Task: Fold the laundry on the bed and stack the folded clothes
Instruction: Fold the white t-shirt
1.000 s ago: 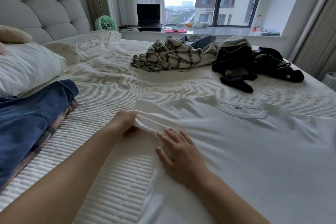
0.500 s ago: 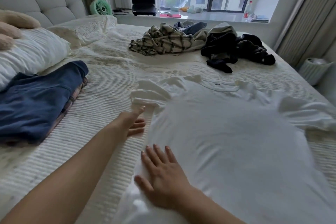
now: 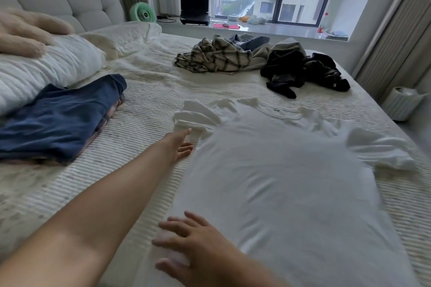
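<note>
Head view: left hand [image 3: 178, 145] open, one fingertip touching the white T-shirt [image 3: 279, 182] sleeve at 12 o'clock — right hand [image 3: 193, 247] flat, fingers spread, on its hem at 6 o'clock.

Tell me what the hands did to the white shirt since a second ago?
The left hand let go of the bunched sleeve it was pinching and now only reaches toward it, fingers loose. The right hand slid back down the white shirt toward the hem, still pressing flat. The shirt now lies spread out. The blue folded stack and the unfolded pile stayed put.
</note>
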